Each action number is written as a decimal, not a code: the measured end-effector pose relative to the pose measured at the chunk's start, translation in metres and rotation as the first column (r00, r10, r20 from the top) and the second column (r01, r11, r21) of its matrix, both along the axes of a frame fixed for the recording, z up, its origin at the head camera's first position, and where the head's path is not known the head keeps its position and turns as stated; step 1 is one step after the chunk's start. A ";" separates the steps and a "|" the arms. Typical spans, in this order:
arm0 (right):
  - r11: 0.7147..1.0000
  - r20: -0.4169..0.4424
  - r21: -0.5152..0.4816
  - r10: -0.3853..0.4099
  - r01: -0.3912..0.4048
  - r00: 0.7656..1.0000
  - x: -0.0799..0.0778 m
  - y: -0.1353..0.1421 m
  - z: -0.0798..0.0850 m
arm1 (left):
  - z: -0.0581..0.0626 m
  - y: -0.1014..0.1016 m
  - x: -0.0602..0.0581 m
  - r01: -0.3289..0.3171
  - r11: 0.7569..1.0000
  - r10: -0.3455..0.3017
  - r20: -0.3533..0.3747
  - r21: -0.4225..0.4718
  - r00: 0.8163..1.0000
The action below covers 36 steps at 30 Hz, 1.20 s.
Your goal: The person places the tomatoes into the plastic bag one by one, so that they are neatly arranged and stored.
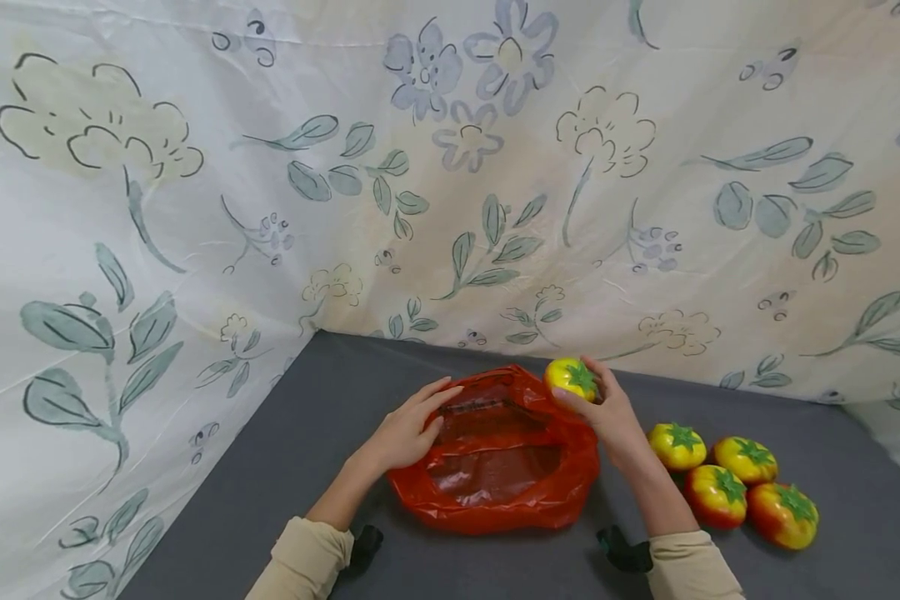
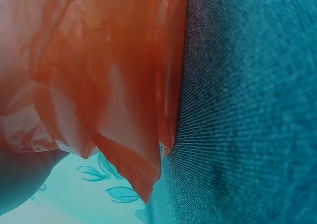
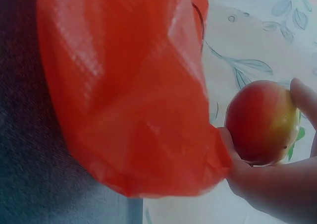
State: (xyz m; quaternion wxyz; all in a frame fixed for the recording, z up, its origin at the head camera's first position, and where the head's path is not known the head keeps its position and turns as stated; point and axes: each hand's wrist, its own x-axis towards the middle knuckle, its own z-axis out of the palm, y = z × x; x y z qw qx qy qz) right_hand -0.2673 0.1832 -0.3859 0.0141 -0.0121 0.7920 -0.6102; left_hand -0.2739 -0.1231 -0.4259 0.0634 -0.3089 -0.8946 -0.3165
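Observation:
A red plastic bag (image 1: 495, 508) stands on the dark table with its mouth facing up. My left hand (image 1: 408, 429) lies at the bag's left rim, fingers stretched along the edge and thumb apart from them. Only a dark part of that hand (image 2: 22, 177) shows in the left wrist view, beside the red plastic. With fingertips and thumb, my right hand (image 1: 617, 421) holds a yellow tomato (image 1: 567, 379) with a green leafy top over the bag's right rim. The tomato's red underside shows in the right wrist view, beside the bag (image 3: 129, 110).
Several more yellow-red tomatoes (image 1: 750, 460) sit grouped on the table to the right of my right forearm. A pale cloth (image 1: 450, 250) printed with flowers and leaves hangs behind and left of the dark table (image 1: 270, 492).

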 end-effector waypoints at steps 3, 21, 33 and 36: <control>1.000 0.000 0.015 0.003 -0.003 1.000 -0.001 -0.004 -0.001 | 0.002 0.000 0.001 0.003 1.000 -0.003 -0.002 0.005 1.000; 0.991 -0.001 0.135 0.027 -0.027 1.000 -0.005 -0.027 -0.012 | 0.005 -0.003 0.000 0.001 1.000 -0.001 -0.018 0.023 1.000; 0.990 0.016 0.130 0.062 -0.063 0.998 -0.006 -0.040 -0.027 | 0.001 0.001 0.001 -0.006 1.000 0.006 0.016 0.002 1.000; 0.994 0.035 0.075 0.078 -0.081 0.996 -0.007 -0.046 -0.029 | 0.002 0.002 0.002 -0.014 1.000 0.014 0.024 -0.005 1.000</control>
